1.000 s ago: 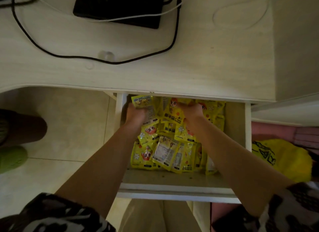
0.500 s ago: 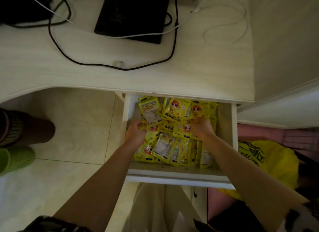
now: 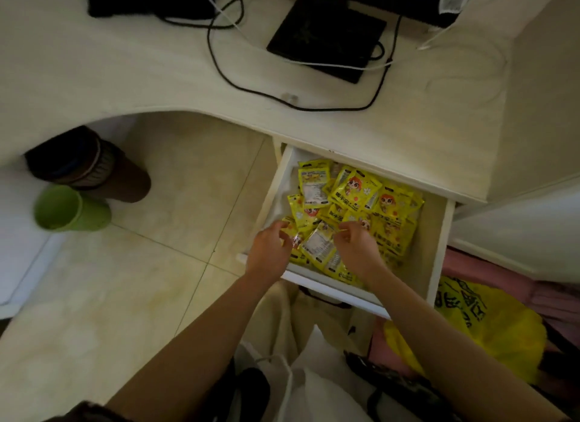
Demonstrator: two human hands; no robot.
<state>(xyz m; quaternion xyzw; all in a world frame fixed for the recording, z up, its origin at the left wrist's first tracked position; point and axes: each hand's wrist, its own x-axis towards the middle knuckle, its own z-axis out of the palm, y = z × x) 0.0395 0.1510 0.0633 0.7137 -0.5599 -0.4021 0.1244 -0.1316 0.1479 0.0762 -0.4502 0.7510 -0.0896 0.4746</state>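
Inside drawer, yellow cartoon-faced packets

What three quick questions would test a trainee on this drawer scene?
1. True or false: the drawer is shut.
2. The left hand and right hand are at the: A cables, B packets, C keyboard.
3. Fill in: the packets are mostly ___ in colour.
Key: 1 false; 2 B; 3 yellow.
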